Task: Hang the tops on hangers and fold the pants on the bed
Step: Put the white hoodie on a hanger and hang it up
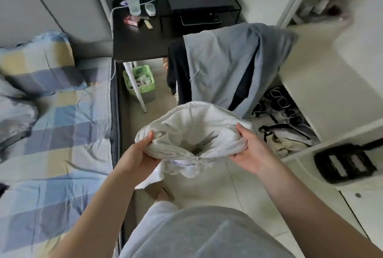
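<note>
Head view: both hands, left hand (143, 152) and right hand (248, 152), pinch white zip top (192, 133), unhung; grey hoodie (223, 65) waits, bed (62, 133) without folded pants.

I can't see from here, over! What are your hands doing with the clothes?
Left hand and right hand both gripping white zip-up top, held open above floor. No hanger in hand. Grey garment draped ahead, untouched.

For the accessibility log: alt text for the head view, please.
Both hands, left hand and right hand, hold a bunched white zip-up garment open over the pale tiled floor, beside a bed with a blue-and-yellow checked sheet. Behind it, a grey-blue hooded top hangs draped, near a black side table.
</note>
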Demonstrator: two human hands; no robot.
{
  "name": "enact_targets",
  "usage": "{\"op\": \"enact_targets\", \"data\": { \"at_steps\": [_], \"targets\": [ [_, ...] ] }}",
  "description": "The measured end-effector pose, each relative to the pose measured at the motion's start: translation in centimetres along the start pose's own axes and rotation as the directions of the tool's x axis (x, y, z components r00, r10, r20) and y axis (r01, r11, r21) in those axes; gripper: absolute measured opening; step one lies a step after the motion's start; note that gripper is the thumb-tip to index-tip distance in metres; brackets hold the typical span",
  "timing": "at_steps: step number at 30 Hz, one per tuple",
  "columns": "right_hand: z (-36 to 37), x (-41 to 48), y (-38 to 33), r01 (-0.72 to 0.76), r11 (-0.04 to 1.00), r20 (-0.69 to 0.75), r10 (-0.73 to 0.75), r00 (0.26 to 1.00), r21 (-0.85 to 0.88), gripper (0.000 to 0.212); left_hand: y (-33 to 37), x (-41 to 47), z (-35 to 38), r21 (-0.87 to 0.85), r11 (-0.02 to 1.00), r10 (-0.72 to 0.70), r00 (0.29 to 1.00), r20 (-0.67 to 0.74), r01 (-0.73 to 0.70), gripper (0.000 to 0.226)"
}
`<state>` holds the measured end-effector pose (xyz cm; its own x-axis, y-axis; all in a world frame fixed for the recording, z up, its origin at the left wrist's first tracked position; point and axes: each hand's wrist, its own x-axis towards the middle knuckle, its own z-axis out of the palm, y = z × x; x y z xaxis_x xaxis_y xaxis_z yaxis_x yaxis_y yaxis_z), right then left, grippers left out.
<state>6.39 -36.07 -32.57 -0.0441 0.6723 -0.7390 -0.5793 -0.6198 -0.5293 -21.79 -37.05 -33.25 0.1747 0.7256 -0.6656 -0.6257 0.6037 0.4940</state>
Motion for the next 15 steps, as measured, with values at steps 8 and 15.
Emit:
{"op": "enact_targets", "data": {
  "at_steps": [8,15],
  "targets": [
    [-8.1,-4.9,-7.2,0.276,0.961,-0.238,-0.268,0.934,0.001,0.03,-4.0,3.9,13.6,0.341,0.937,-0.109,0.99,0.086,0.073,0.036],
    [-9.5,-8.4,-16.2,0.513,0.859,-0.363,-0.479,0.799,-0.006,0.01,-3.5,7.9,28.6,0.51,0.86,-0.202,0.92,0.335,0.004,0.034]
  ]
}}
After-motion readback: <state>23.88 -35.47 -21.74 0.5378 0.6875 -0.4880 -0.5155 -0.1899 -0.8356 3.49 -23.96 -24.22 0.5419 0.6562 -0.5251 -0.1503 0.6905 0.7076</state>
